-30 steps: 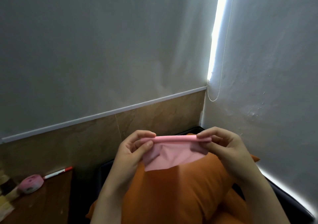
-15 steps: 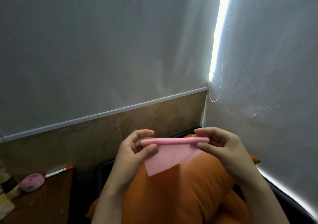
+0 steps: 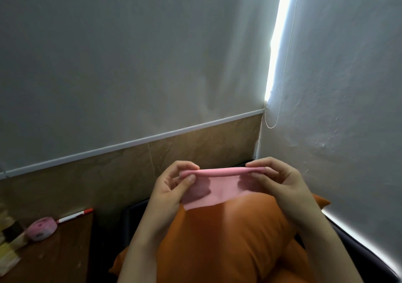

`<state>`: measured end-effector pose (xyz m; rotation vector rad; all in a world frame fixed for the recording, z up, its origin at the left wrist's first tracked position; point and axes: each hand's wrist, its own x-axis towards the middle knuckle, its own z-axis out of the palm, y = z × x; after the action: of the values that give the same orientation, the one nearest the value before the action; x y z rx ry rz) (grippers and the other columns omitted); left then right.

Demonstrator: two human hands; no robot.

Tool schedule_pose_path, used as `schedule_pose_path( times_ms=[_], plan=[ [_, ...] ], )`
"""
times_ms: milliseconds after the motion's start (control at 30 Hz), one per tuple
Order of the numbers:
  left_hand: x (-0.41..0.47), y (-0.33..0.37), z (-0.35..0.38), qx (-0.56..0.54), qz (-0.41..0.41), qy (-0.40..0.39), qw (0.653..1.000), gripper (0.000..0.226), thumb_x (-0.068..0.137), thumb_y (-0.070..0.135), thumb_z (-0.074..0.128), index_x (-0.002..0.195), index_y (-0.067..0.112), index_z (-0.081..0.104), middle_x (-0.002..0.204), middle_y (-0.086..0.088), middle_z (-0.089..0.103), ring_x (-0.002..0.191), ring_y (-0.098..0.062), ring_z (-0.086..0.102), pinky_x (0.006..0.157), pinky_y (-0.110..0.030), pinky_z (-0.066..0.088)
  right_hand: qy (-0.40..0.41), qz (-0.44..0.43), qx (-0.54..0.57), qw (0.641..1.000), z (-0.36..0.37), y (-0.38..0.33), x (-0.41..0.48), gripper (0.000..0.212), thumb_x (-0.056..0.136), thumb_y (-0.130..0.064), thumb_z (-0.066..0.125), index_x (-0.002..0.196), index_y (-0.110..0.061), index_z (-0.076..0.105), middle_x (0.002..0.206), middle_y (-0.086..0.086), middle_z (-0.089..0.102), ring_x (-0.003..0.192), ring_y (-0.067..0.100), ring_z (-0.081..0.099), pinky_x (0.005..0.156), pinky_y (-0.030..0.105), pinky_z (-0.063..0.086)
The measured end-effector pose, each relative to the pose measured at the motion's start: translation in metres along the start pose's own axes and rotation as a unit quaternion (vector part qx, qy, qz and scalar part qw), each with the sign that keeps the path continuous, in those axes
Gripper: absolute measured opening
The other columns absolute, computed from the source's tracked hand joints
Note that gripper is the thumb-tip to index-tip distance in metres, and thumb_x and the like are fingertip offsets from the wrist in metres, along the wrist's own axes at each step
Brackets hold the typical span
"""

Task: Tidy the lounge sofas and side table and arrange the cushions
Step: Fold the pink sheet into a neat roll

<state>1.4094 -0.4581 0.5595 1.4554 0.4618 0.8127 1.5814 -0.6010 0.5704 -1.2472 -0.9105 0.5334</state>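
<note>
- The left hand [image 3: 171, 187] pinches one end of the pink sheet [image 3: 219, 187] at its rolled top edge; the right hand [image 3: 280, 180] pinches the other end.
- The loose flap hangs just below the fingertips, above the orange cushion [image 3: 228, 239] on the dark sofa [image 3: 130, 215].
- Risk: an uneven pinch could let the thin roll skew or spring open.
- Well left of the left hand, the side table [image 3: 65, 250] carries a pen [image 3: 75, 215] and a tape measure [image 3: 41, 228].

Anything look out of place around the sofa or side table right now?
A pink round case and a red-capped pen lie loose at the back of the side table. The left hand and right hand pinch a half-rolled pink sheet above the orange cushion.
</note>
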Motion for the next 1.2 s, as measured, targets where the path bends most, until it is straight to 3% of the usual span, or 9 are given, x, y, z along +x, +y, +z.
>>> schedule_pose_path(
  times_ms=[167,233,300,467,567,667,733,867,1200],
  plan=[
    [-0.001,-0.002,-0.002,0.002,-0.02,-0.014,1.0,0.015,0.093,0.015,0.053,0.101,0.012,0.065,0.09,0.002,0.067,0.081,-0.012,0.067,0.067,-0.03,0.058,0.016,-0.006,-0.053,0.998,-0.001,0.005,0.0,0.019,0.081,-0.022,0.061,0.095,-0.024,0.074,0.091,0.006,0.074,0.086,0.022,0.071,0.07,0.03,0.06],
    [-0.001,-0.002,-0.003,-0.019,-0.034,-0.02,0.999,0.013,0.092,0.012,0.054,0.097,0.013,0.066,0.091,0.002,0.066,0.082,-0.016,0.067,0.07,-0.038,0.059,0.01,-0.02,-0.034,0.999,-0.002,0.006,-0.001,0.016,0.081,-0.032,0.067,0.093,-0.029,0.076,0.096,0.007,0.074,0.089,0.022,0.071,0.072,0.03,0.059],
    [-0.001,-0.002,-0.005,-0.031,-0.039,-0.02,0.999,0.016,0.092,0.008,0.054,0.093,0.016,0.067,0.092,0.0,0.066,0.083,-0.019,0.065,0.074,-0.043,0.056,-0.011,-0.029,-0.01,0.999,-0.002,0.005,-0.002,0.027,0.075,-0.044,0.074,0.096,-0.027,0.077,0.1,0.01,0.073,0.093,0.024,0.071,0.076,0.03,0.058],
    [-0.002,-0.002,-0.006,-0.075,-0.033,0.002,0.997,0.01,0.081,0.014,0.062,0.089,0.017,0.069,0.088,-0.004,0.068,0.079,-0.019,0.066,0.071,-0.035,0.052,-0.018,-0.013,-0.012,1.0,0.001,0.004,-0.002,0.027,0.069,-0.015,0.072,0.095,-0.023,0.077,0.096,0.011,0.074,0.09,0.027,0.073,0.075,0.025,0.057],
    [-0.003,-0.001,-0.002,-0.047,-0.005,0.022,0.999,0.01,0.084,0.011,0.064,0.093,0.006,0.063,0.08,-0.003,0.07,0.071,-0.014,0.069,0.061,-0.024,0.055,-0.008,-0.009,0.008,1.0,0.006,0.003,-0.002,0.021,0.071,-0.027,0.075,0.09,-0.021,0.078,0.092,0.012,0.074,0.085,0.028,0.073,0.072,0.023,0.057],
    [-0.005,0.002,0.002,-0.034,-0.001,0.028,0.999,0.011,0.088,0.004,0.061,0.098,0.004,0.059,0.077,0.0,0.072,0.07,-0.012,0.07,0.059,-0.019,0.053,-0.003,-0.017,0.008,1.0,0.007,0.005,-0.003,0.035,0.064,-0.045,0.082,0.087,-0.019,0.078,0.091,0.014,0.073,0.083,0.029,0.074,0.072,0.023,0.057],
    [-0.006,0.001,0.001,-0.022,-0.003,0.028,0.999,0.02,0.087,0.004,0.063,0.106,0.011,0.058,0.081,-0.003,0.073,0.076,-0.017,0.072,0.063,-0.024,0.056,0.006,-0.019,0.005,1.0,0.005,0.005,-0.003,0.021,0.071,-0.026,0.078,0.09,-0.016,0.077,0.092,0.014,0.073,0.086,0.027,0.073,0.073,0.022,0.056],
    [-0.005,-0.003,-0.002,0.02,-0.006,0.034,0.999,0.022,0.085,0.008,0.067,0.102,0.02,0.065,0.092,-0.006,0.072,0.088,-0.023,0.07,0.076,-0.035,0.058,0.004,-0.019,-0.056,0.998,0.002,0.005,-0.006,0.03,0.079,-0.002,0.069,0.106,-0.015,0.07,0.098,0.002,0.074,0.095,0.015,0.07,0.081,0.02,0.054],
    [-0.007,-0.001,0.003,0.012,-0.025,-0.006,1.0,0.018,0.095,0.014,0.051,0.102,0.016,0.068,0.09,0.004,0.072,0.084,-0.012,0.071,0.068,-0.028,0.058,0.032,-0.031,-0.061,0.997,0.0,0.002,-0.012,0.025,0.086,-0.005,0.062,0.09,-0.025,0.075,0.093,0.006,0.073,0.09,0.018,0.071,0.079,0.027,0.057]
  ],
)
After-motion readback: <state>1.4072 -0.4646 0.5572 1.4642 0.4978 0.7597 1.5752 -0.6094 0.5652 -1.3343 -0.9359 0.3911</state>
